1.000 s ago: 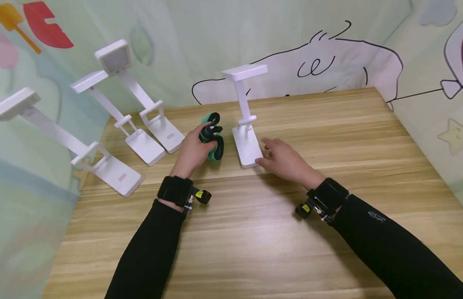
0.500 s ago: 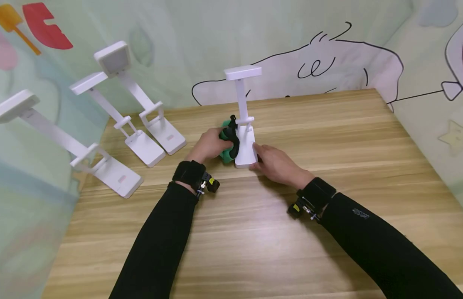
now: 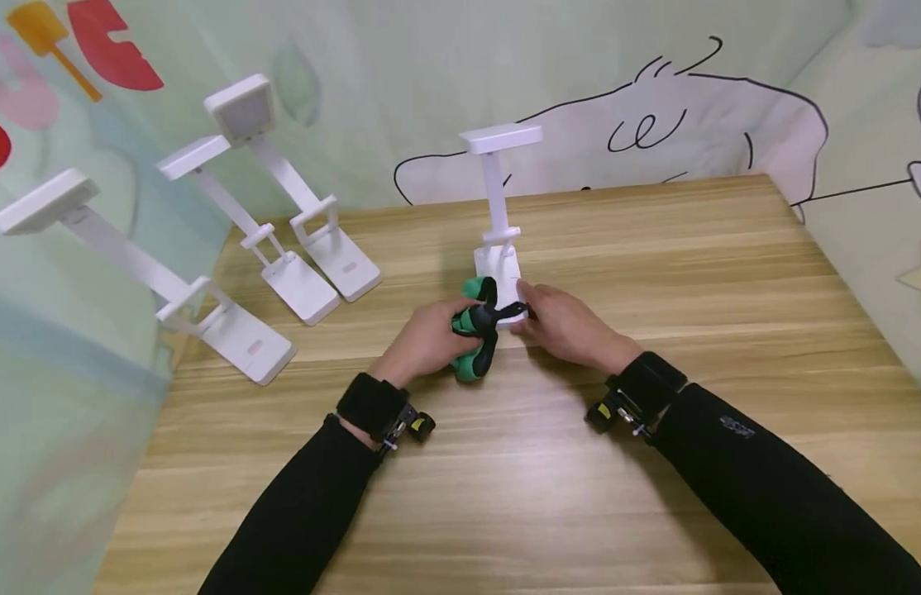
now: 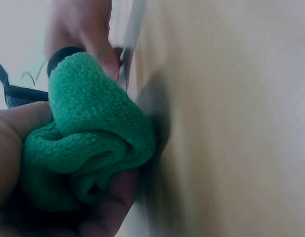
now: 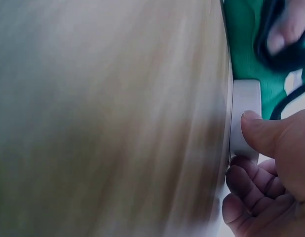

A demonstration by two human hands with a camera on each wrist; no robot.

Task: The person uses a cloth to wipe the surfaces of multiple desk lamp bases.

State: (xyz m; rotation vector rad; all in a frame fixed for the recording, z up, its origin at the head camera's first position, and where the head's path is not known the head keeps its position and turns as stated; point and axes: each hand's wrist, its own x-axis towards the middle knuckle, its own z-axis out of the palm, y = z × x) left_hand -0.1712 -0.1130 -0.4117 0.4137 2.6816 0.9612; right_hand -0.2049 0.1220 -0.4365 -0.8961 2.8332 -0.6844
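Green cloth (image 4: 88, 113), gripped in the curled fingers of the left hand (image 3: 429, 339), has moved from the left of the white lamp (image 3: 495, 194) to its base's near left corner, apparently shifting work there, while the right hand (image 3: 565, 326) pinches the near right corner.

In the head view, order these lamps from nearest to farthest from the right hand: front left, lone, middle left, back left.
1. Lone lamp: the right hand touches its base.
2. Back left lamp: rightmost of the left group.
3. Middle left lamp: between its two neighbours.
4. Front left lamp: leftmost of all.
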